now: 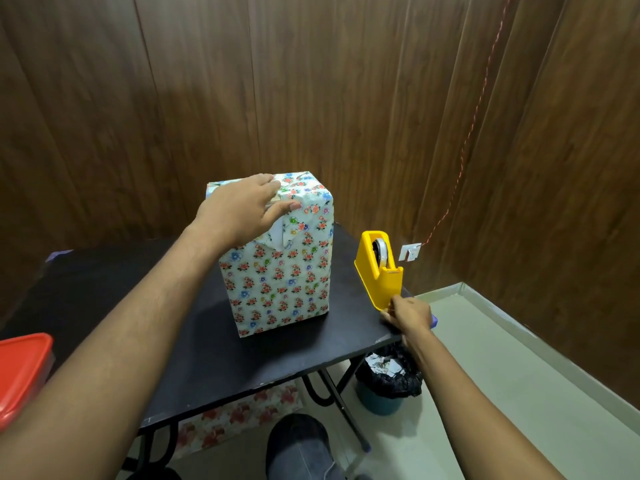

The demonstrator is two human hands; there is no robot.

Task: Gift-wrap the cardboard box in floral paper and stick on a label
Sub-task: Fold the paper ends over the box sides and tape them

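Stood upright near the middle of the black tabletop (114, 299) — one tall cardboard box wrapped in white paper printed with small red and blue flowers (277, 271). Pinned at the top by the left hand (242, 211), fingers (289, 206) stretched out flat over a folded flap, a strip of white underside peeking out below the palm. Not taped down yet, by the look of it.

Over at the tabletop's right edge, one yellow plastic tape dispenser (379, 268) with a single roll inside. Curled at its front foot, the right hand (408, 315) — apparently pinching something there, perhaps a length of tape, though too small to tell for sure.

Best done, probably, by keeping that left palm pressing firm so the fold stayed crisp, pulling the tape out straight, tearing it clean against the cutter, then laying it across the flap's edge without a wrinkle.

Counted: one box, one dispenser, two hands. Also one red-lidded plastic container (24, 372) at the near left, one bin lined with a black bag (388, 382) below the tabletop, and no label in sight.
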